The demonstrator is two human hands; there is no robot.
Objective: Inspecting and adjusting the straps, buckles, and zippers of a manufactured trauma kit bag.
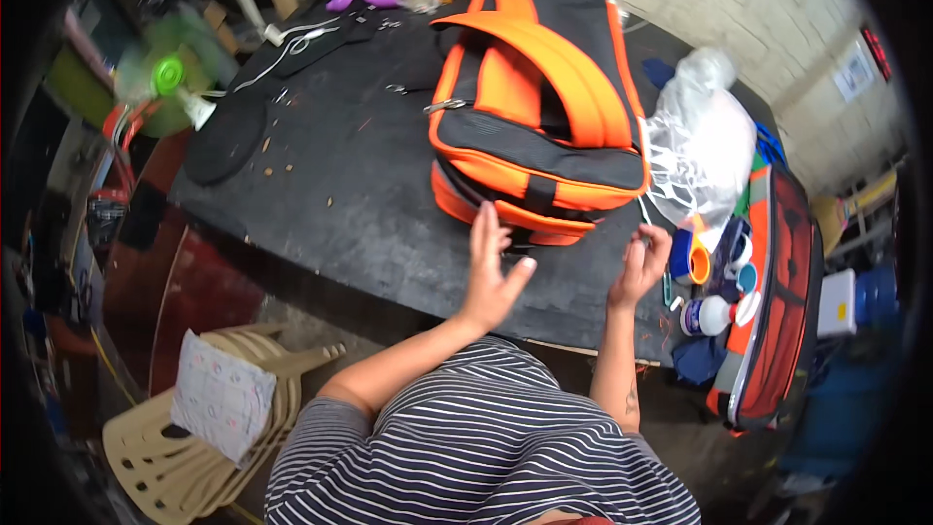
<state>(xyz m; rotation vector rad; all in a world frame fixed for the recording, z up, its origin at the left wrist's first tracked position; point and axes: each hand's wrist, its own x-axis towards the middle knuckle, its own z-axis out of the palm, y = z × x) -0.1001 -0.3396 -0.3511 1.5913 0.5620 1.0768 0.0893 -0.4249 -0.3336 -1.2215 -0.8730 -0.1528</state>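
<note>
A large orange and black bag (539, 160) lies on the black table (321, 165), its wide orange straps looped over the top. My left hand (494, 272) is held at the bag's near edge, fingers stretched and thumb apart, with nothing in it. Whether its fingertips touch the bag I cannot tell. To the right of the bag's near corner, my right hand (641, 267) is raised with its fingers curled in. A thin white cord (644, 209) runs down beside the bag toward those fingertips; whether they grip it is not clear.
Right of the bag are a clear plastic sack (705, 136), tape rolls (692, 258), a white bottle (707, 315) and a red and black bag (777, 297). A green fan (168, 76) stands at left. A beige plastic chair (160, 447) holds a cushion (224, 396).
</note>
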